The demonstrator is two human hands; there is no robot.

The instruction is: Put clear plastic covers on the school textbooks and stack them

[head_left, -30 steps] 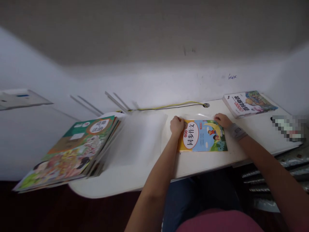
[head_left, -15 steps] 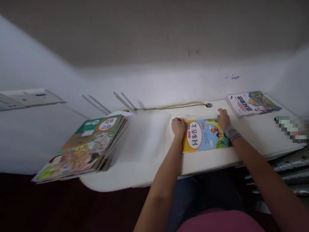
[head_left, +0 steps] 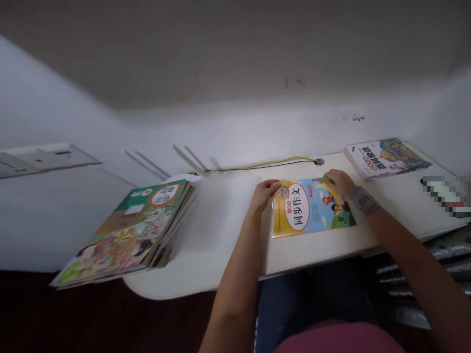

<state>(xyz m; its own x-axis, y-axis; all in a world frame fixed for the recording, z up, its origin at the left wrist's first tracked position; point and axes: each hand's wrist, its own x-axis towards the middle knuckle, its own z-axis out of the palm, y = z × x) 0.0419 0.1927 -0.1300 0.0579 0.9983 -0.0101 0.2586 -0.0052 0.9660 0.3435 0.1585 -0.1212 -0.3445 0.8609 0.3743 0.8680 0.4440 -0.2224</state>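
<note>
A yellow and blue exercise book (head_left: 312,213) with Chinese characters and cartoon children on its cover lies flat on the white desk (head_left: 221,260) before me. My left hand (head_left: 265,192) has thumb and fingers closed on its upper left corner. At the upper right edge, my right hand (head_left: 339,183) is closed with the fingertips on the cover; a grey band (head_left: 364,200) circles that wrist. The undersides of my fingers are hidden.
A stack of picture-covered books (head_left: 136,230) overhangs the desk's left end. Another book stack (head_left: 386,159) lies at the back right, with a blurred-out phone-like object (head_left: 443,193) nearer. A yellow cable (head_left: 265,163) runs along the wall into a desk hole.
My left hand has shifted slightly left and now pinches the corner, uncovering more of the yellow cover. My right hand's fingers have drawn in over the top edge. The book has slid slightly left.
</note>
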